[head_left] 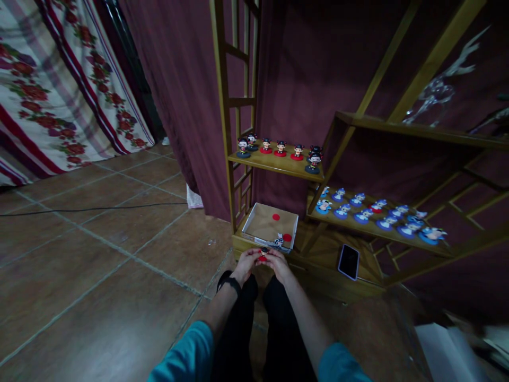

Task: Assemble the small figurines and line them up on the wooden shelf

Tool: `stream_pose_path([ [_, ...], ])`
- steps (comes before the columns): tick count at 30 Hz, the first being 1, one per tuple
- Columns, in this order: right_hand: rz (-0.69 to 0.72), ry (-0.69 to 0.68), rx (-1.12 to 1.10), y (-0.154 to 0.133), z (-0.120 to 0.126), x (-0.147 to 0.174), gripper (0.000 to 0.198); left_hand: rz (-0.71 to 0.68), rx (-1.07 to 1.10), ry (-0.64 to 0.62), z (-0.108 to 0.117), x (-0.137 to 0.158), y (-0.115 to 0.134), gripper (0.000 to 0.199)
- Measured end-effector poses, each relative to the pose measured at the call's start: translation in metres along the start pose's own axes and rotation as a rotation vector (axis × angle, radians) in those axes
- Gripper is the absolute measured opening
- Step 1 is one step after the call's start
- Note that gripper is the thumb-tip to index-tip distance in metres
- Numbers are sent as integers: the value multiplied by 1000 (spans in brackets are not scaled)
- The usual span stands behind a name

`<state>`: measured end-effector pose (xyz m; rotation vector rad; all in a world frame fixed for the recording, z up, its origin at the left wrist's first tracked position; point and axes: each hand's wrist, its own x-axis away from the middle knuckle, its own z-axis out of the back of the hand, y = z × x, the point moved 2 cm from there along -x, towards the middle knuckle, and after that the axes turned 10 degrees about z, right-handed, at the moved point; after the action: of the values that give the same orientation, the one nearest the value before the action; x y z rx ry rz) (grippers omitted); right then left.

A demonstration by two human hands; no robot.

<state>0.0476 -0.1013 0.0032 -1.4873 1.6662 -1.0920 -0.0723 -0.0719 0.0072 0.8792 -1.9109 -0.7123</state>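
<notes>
A small red figurine with a black top (263, 254) is held between both hands, low in front of the shelf unit. My left hand (247, 262) closes on it from the left, and my right hand (279, 263) grips its other side. Just beyond the fingers stands a shallow cardboard box (258, 223). Inside it lie a red disc (275, 217), a second red disc (287, 237) and a small black-and-white piece (279, 241) too small to make out.
Several figurines, among them a red-based one (280, 148), line the upper wooden shelf (274, 162). Blue figurines (363, 215) stand in rows on the right shelf. A phone (349, 261) lies on the bottom board. Overhead right is a clear deer ornament (437, 95). A black cable (99, 208) crosses the tiled floor.
</notes>
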Motion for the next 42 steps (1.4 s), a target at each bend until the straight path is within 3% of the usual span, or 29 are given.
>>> stream_pose_path([
  [8, -42, -32, 4, -3, 1, 2, 28, -14, -9, -25, 4, 1, 2, 17],
  [18, 120, -1, 12, -6, -1, 5, 38, -48, 93, -107, 5, 8, 4, 38],
  [26, 255, -39, 165, -6, 1, 6, 26, -73, 81, -131, 5, 12, 5, 33],
  [42, 234, -45, 179, -8, 0, 7, 24, -68, 69, -141, 6, 7, 4, 29],
])
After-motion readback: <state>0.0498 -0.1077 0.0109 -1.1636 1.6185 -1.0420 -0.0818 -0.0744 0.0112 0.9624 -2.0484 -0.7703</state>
